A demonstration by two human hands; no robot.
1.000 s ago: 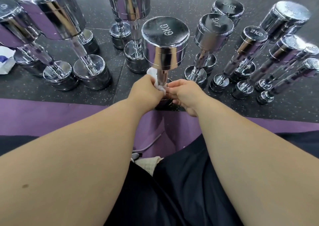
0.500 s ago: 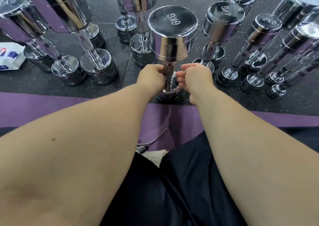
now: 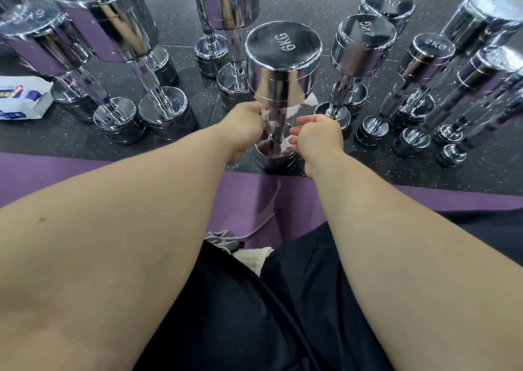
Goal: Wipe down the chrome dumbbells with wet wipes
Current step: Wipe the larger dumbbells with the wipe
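The wet wipe (image 3: 264, 115) is clenched in the left grip (image 3: 246, 128) against the handle of the upright 6KG dumbbell (image 3: 283, 59), whose upper head stands just above both grips. A white end of the wipe is pinched by the curled fingers of the right grip (image 3: 318, 135), just beside the handle on its other side. Other chrome dumbbells (image 3: 365, 45) are stood on the floor (image 3: 396, 172) beyond the grips. A wipes packet (image 3: 22, 99) lies well left of the left grip.

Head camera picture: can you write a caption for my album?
Left hand and right hand wrap a wet wipe around the handle of the upright 6KG dumbbell.
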